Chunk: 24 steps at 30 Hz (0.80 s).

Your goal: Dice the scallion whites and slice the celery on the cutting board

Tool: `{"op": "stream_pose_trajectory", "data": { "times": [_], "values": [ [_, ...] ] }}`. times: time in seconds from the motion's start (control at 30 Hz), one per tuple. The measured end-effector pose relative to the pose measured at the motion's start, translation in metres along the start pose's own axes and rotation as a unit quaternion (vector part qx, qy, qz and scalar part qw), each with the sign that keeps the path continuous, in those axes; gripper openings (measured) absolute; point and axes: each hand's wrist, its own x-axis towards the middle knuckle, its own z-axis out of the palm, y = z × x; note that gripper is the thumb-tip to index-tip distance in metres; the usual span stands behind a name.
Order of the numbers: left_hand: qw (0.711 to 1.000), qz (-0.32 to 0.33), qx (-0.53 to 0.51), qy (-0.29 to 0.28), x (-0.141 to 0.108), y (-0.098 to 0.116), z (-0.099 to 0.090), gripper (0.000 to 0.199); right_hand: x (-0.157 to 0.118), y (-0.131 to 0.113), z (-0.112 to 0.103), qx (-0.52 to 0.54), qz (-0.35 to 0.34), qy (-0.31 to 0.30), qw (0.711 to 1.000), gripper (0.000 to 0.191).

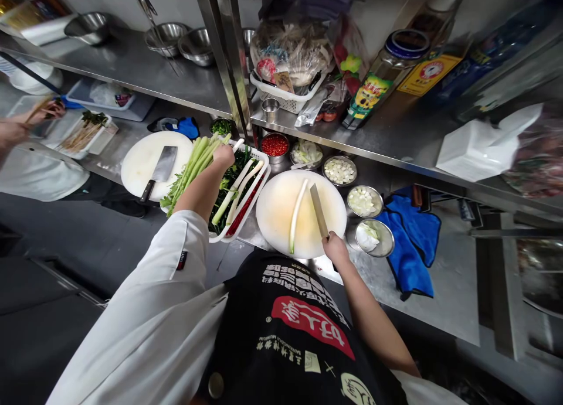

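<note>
My left hand (224, 155) is closed round the white end of a scallion at the top of a white basket (263, 182), beside a bunch of celery (197, 163). More scallions (240, 191), dark greens and red chilies lie in that basket. My right hand (335, 248) grips the handle of a knife (319, 211), its blade over the right part of a round white cutting board (272, 211). One scallion (298, 216) lies lengthwise on this board, left of the blade and apart from it.
Bowls of red chilies (275, 145) and chopped white pieces (340, 170) line the board's far and right sides. Blue cloths (409, 241) lie right. A cleaver (163, 166) rests on another board (132, 164). Above runs a metal shelf (396, 141). Another person's hands (48, 109) show far left.
</note>
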Motion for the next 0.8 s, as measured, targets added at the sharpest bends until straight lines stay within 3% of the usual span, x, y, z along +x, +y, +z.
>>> {"op": "stream_pose_trajectory", "data": {
  "times": [0.13, 0.23, 0.33, 0.4, 0.47, 0.53, 0.6, 0.73, 0.8],
  "values": [
    [0.997, 0.049, -0.052, 0.03, -0.024, 0.005, -0.016, 0.038, -0.002, -0.001, 0.001, 0.003, 0.003, 0.003, 1.0, 0.027],
    [0.972, 0.119, -0.148, 0.137, -0.054, 0.004, -0.049, 0.031, -0.004, -0.002, 0.001, 0.004, 0.001, 0.011, 1.0, 0.027],
    [0.898, 0.231, -0.286, 0.242, -0.09, 0.002, -0.089, 0.039, -0.006, -0.002, 0.0, 0.008, 0.004, 0.016, 1.0, 0.027],
    [0.822, 0.312, -0.401, 0.256, -0.116, 0.005, -0.107, 0.044, -0.008, 0.0, 0.0, 0.013, 0.003, 0.016, 1.0, 0.029],
    [0.744, 0.331, -0.529, 0.24, -0.143, 0.012, -0.108, 0.042, -0.012, 0.002, 0.0, 0.018, -0.01, 0.025, 0.999, 0.033],
    [0.678, 0.294, -0.642, 0.201, -0.169, 0.027, -0.089, 0.04, -0.015, 0.003, 0.001, 0.021, -0.018, 0.044, 0.999, 0.039],
    [0.633, 0.234, -0.725, 0.137, -0.191, 0.049, -0.052, 0.039, -0.016, 0.004, 0.001, 0.016, -0.009, 0.066, 0.998, 0.046],
    [0.584, 0.088, -0.805, -0.057, -0.223, 0.094, 0.036, 0.032, -0.005, 0.006, 0.006, 0.006, 0.035, 0.104, 0.994, 0.058],
    [0.545, 0.015, -0.833, -0.093, -0.234, 0.11, 0.067, 0.028, 0.003, 0.009, 0.012, 0.009, 0.038, 0.124, 0.992, 0.06]
  ]
}}
